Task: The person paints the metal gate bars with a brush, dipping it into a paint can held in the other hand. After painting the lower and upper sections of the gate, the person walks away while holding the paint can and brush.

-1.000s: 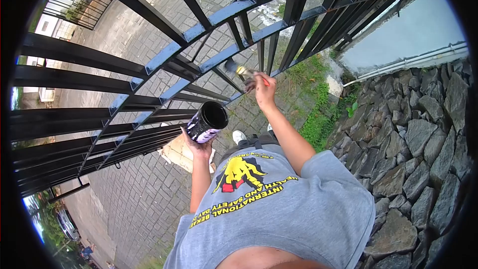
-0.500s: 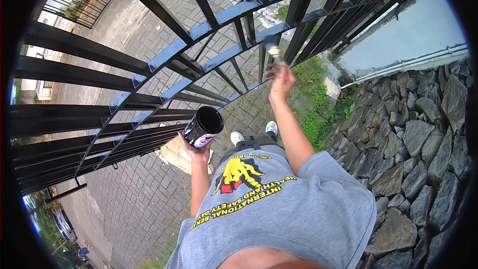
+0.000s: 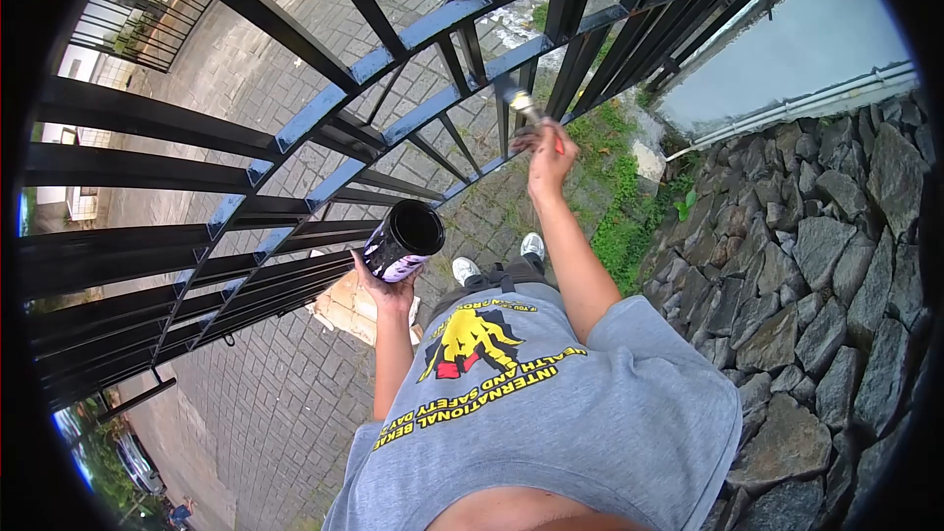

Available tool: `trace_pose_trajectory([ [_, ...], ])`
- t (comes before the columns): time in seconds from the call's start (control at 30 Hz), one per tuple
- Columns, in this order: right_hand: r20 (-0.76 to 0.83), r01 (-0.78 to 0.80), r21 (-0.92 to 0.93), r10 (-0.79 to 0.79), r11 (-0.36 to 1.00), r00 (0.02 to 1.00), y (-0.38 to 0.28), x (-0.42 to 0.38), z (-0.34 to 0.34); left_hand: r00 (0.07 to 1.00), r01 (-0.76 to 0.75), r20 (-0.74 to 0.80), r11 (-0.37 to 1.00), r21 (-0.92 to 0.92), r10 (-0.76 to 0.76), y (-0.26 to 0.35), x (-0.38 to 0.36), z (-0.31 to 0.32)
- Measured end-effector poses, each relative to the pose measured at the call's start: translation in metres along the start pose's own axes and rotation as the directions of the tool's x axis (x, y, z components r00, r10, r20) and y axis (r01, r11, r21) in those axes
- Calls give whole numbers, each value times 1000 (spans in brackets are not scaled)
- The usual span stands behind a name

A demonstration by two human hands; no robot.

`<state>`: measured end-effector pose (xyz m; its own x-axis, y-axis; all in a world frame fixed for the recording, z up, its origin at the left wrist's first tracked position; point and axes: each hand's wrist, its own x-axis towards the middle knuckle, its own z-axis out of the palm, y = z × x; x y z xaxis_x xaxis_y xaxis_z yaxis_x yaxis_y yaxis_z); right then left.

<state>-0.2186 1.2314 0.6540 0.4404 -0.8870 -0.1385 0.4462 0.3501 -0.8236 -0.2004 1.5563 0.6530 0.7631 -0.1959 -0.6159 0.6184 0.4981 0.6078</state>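
Note:
My left hand (image 3: 388, 293) is wrapped round the lower part of a paint can (image 3: 401, 244), dark inside and tilted, with a black and lilac outside. My right hand (image 3: 551, 152) grips a paintbrush (image 3: 528, 106) by its handle. The bristles are blurred and lie by the lower curved rail of a black metal fence (image 3: 418, 121); whether they touch it I cannot tell. Glossy patches show on the rails.
A stone wall (image 3: 836, 270) rises on the right, below a pale wall with white pipes (image 3: 787, 118). A piece of cardboard (image 3: 349, 310) lies on the paving beneath my left hand. A person (image 3: 180, 513) is far off at the lower left.
The brush and my right hand have moved slightly left. The fence has shifted left in view, while the can and my left hand have barely moved.

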Motion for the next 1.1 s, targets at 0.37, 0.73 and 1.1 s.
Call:
trace_pose_trajectory([
  [0.37, -41, 130, -152, -137, 980, 990, 47, -13, 4, 998, -50, 23, 998, -47, 51, 2, -8, -8],
  [0.73, 154, -85, -89, 98, 992, 983, 22, -27, 7, 998, -59, -31, 995, -76, 57, 7, -17, -8],
  [1.1, 235, 40, -208, 10, 977, 972, 38, -40, 20, 999, -34, -20, 997, -66, 33, 7, -9, -18],
])
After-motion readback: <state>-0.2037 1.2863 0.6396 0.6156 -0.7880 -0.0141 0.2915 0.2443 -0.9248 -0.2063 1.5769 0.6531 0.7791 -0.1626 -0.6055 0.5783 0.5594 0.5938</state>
